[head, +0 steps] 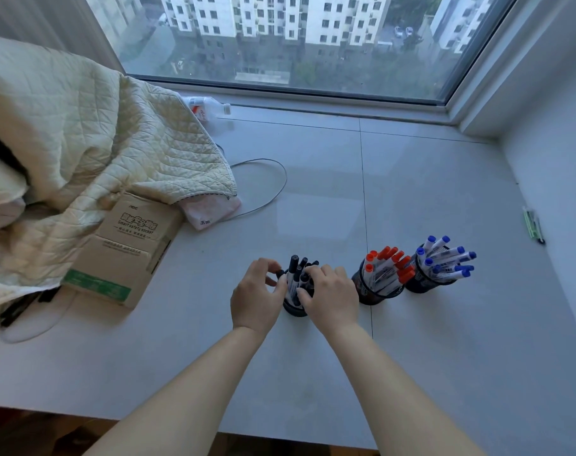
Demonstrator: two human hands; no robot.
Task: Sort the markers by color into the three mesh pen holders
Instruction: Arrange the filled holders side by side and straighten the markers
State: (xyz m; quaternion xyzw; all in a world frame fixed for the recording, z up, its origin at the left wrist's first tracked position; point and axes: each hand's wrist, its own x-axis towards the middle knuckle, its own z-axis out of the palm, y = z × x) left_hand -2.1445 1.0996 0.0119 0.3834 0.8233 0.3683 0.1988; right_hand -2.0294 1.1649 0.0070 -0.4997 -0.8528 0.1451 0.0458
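three mesh pen holders stand in a row on the grey worktop. the left hand and right hand curl their fingers around the left holder, which contains the black markers. the middle holder contains the red markers; the right holder contains the blue markers. a cardboard box and quilted blanket lie to the left.

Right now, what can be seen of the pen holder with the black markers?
The black-marker holder is a dark mesh cup standing upright on the pale sill, leftmost of three. Black-capped markers with white barrels stand in it, caps up. The left hand and right hand flank it with curled fingers on the markers, hiding most of its wall.
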